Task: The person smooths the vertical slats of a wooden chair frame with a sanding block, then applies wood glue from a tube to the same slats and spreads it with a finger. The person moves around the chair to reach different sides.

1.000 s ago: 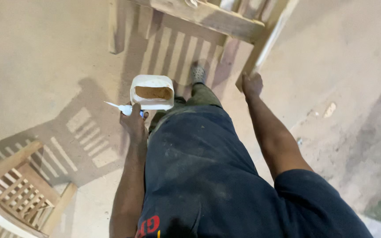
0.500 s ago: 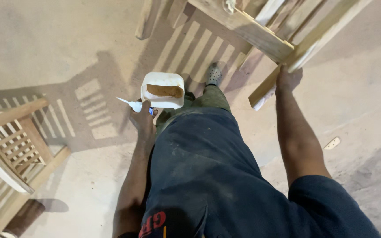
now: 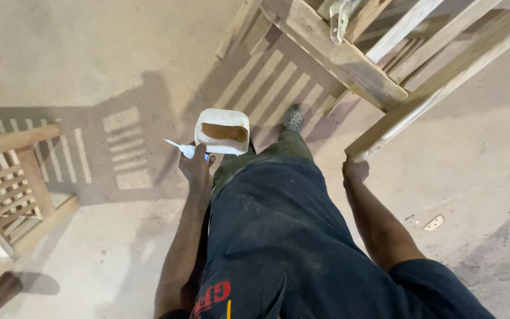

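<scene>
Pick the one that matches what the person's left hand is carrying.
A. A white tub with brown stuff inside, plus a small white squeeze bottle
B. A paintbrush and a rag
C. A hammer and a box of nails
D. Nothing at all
A: the left hand grips a white tub with brown filling, and a small squeeze bottle with a pointed nozzle sticks out beside it.

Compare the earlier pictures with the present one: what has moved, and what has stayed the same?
The slatted wooden chair frame has swung rightward and nearer in view, the right hand still gripping its leg end. The left hand keeps holding the white plastic tub of brown paste and the small white nozzle tube. The second wooden chair stays at left.
</scene>
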A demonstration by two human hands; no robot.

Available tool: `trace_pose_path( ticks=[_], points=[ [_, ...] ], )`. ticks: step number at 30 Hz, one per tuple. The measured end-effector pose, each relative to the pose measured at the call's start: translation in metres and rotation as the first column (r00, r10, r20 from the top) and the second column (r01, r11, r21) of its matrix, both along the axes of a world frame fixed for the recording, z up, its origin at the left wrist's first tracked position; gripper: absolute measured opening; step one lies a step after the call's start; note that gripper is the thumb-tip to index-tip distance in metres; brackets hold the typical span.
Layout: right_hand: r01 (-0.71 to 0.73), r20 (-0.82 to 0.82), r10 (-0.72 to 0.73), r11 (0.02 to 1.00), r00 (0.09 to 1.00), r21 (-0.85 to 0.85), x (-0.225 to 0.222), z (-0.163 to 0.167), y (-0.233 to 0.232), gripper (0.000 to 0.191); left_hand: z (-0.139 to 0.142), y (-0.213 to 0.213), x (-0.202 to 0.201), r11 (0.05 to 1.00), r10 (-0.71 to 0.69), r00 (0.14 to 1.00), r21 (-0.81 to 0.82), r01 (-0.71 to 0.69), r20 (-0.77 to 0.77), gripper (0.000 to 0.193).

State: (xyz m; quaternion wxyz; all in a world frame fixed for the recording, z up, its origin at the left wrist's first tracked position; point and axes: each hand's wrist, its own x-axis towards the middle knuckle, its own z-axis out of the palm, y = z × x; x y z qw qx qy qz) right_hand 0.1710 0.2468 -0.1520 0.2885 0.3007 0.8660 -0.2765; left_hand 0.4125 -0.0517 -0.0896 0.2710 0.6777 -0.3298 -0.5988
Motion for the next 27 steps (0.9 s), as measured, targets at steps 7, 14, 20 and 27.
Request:
trace_pose_path(
  ticks=[7, 14, 20, 27],
  points=[
    [0.085, 0.238, -0.006, 0.942, 0.971, -0.323, 0.042, 0.017, -0.046, 0.038, 0.005, -0.052, 0.028, 0.998, -0.044, 0.998, -0.035, 0.043, -0.033, 0.025],
    [-0.177, 0.053, 0.238, 0.836, 0.97, -0.52, 0.063, 0.018, -0.14, 0.038, 0.009, -0.101, 0.071, 0.999, -0.004, 0.998, -0.034, 0.002, -0.062, 0.022],
    [-0.439, -0.138, 0.429, 0.759, 0.893, -0.481, 0.068, 0.029, -0.194, 0.039, 0.012, -0.132, 0.087, 0.998, 0.055, 0.991, -0.005, -0.056, -0.125, 0.02],
    [-0.652, -0.186, 0.635, 0.665, 0.75, -0.364, 0.053, 0.051, -0.274, 0.044, 0.015, -0.166, 0.077, 0.99, 0.102, 0.993, 0.106, -0.094, -0.064, 0.023]
  ],
)
